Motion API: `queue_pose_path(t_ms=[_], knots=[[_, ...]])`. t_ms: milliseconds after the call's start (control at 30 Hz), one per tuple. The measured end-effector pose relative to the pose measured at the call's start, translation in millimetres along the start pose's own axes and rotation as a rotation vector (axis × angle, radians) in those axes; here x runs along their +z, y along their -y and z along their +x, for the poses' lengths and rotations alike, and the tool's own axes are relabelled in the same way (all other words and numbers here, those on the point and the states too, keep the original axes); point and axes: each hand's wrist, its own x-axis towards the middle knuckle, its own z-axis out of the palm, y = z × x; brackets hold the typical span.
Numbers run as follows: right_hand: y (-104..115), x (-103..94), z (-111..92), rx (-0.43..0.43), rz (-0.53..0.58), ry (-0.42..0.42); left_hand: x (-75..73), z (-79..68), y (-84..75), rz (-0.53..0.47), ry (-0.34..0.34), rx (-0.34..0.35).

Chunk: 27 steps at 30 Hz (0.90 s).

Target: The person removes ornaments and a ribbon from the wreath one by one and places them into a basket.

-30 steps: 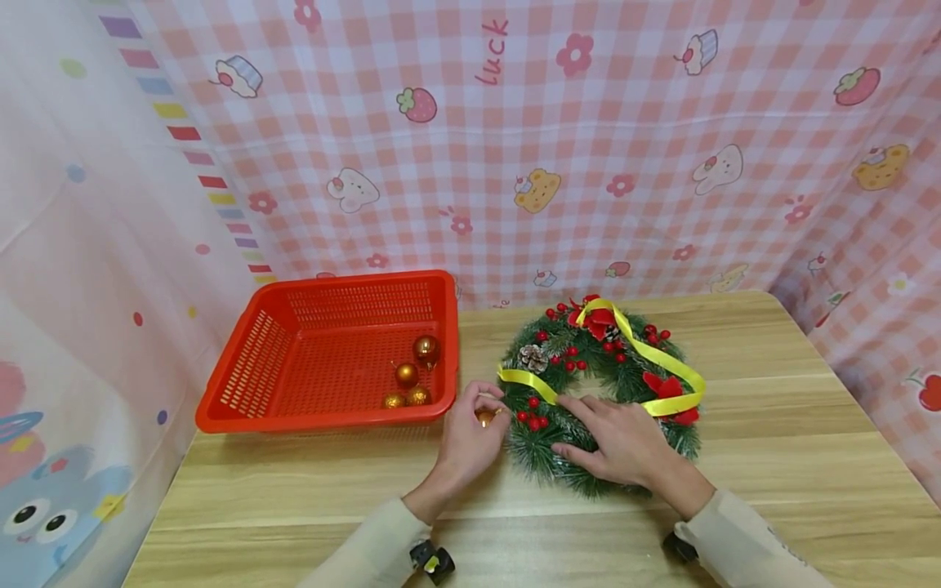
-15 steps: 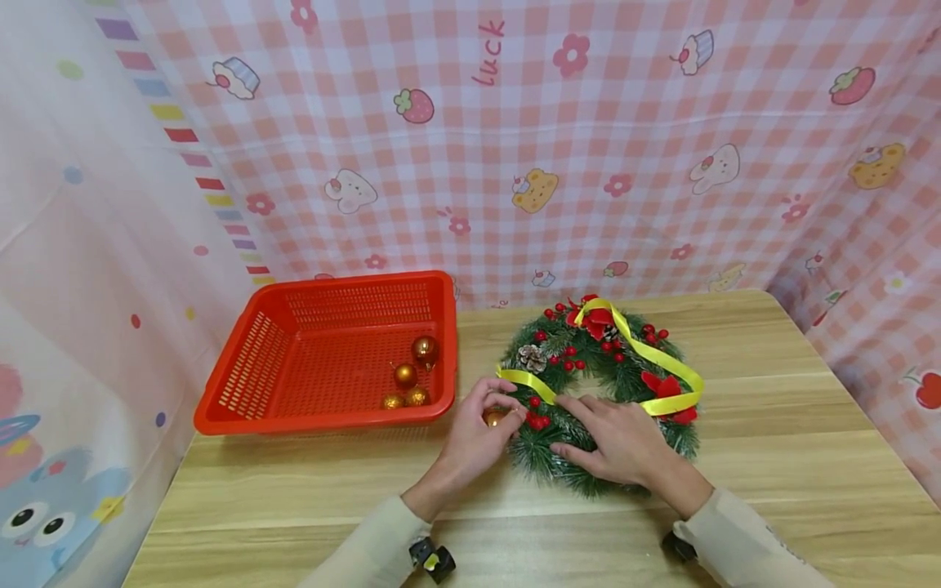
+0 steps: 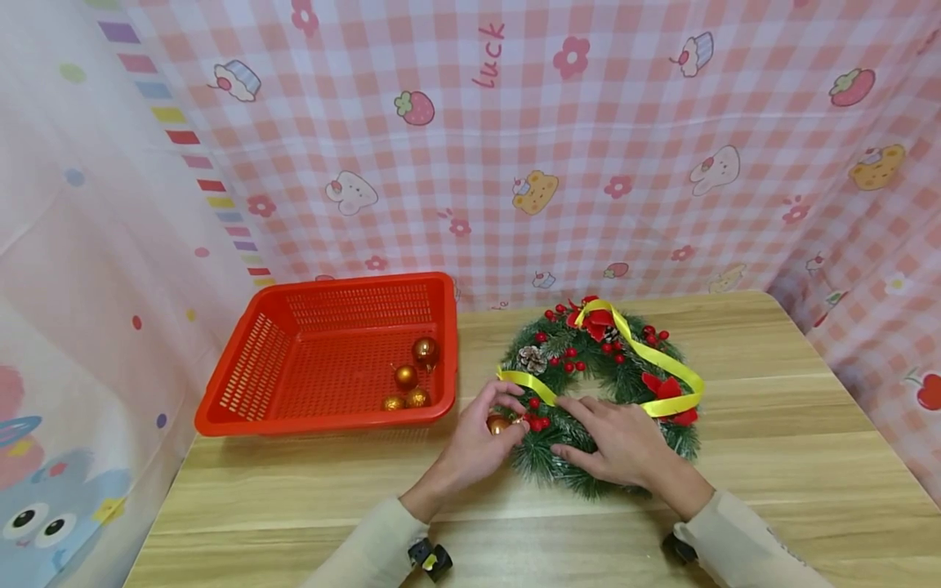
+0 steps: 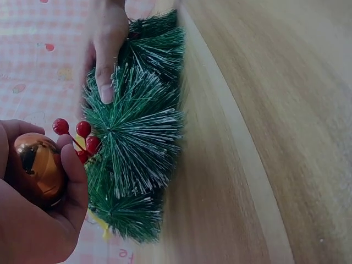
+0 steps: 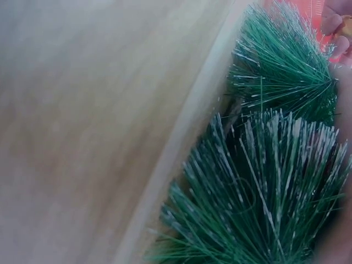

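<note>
My left hand [image 3: 476, 441] holds a shiny copper-gold Christmas ball [image 4: 41, 170] between thumb and curled fingers, at the left edge of the green wreath [image 3: 537, 457]. In the left wrist view the ball is beside a sprig of red berries [image 4: 83, 129]. Fingers spread, my right hand [image 3: 625, 441] rests on the front of the wreath. A yellow ribbon [image 3: 672, 367] lies across the wreath, which also bears red flowers [image 3: 663, 388], berries and a pinecone [image 3: 532, 359]. Pine needles [image 5: 275, 181] fill much of the right wrist view.
To the left stands a red plastic basket [image 3: 323, 423], with several gold balls [image 3: 406, 376] inside at its right end. Everything is on a wooden table [image 3: 544, 539]. A pink checked curtain [image 3: 470, 163] hangs behind the table.
My left hand has moved a little to the right with the ball, closer to the wreath's berries. The right hand stays on the wreath.
</note>
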Motion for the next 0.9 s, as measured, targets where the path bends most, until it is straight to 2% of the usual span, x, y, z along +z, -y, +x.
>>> queue_pose_path(t_ms=[300, 733, 900], knots=[[0.5, -0.9, 0.6, 0.007, -0.001, 0.014, 2.1, 0.2, 4.0, 0.037, -0.005, 0.049], [0.8, -1.5, -0.4, 0.015, -0.003, 0.016, -5.7, -3.6, 4.6, 0.024, -0.053, 0.025], [0.9, -1.2, -0.5, 0.012, -0.005, 0.012, -7.9, -8.5, -5.7, 0.019, -0.054, 0.016]])
